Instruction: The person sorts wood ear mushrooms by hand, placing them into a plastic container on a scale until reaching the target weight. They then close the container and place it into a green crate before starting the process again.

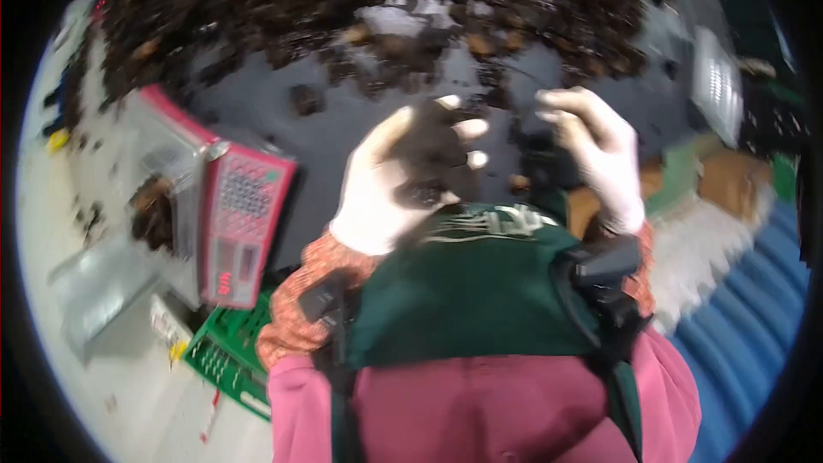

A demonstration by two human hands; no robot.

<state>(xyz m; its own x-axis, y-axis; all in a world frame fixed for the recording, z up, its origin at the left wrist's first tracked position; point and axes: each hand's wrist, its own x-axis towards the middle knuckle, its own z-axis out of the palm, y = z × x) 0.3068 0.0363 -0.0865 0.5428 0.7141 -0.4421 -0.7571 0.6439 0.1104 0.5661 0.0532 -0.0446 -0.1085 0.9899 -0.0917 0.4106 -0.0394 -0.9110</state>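
Observation:
My left hand [386, 163], in a white glove, is closed around a dark brown clump [433, 150] that looks like dried mushroom or fungus; blur hides its exact kind. My gloved right hand [596, 141] is raised off to the right, its fingers bent and slightly apart, with nothing visible between them. Beyond both hands, a large heap of similar dark brown pieces [343, 0] spreads across the grey tabletop [317, 150]. One loose piece [306, 99] lies nearer, left of the hands.
On the left, a pink digital scale [244, 214] with a keypad and red display carries a clear plastic tray [184, 180] with brown pieces [154, 210]. Below it is a green crate [231, 351]. At the right are a cardboard box [729, 180] and ribbed blue material [746, 300].

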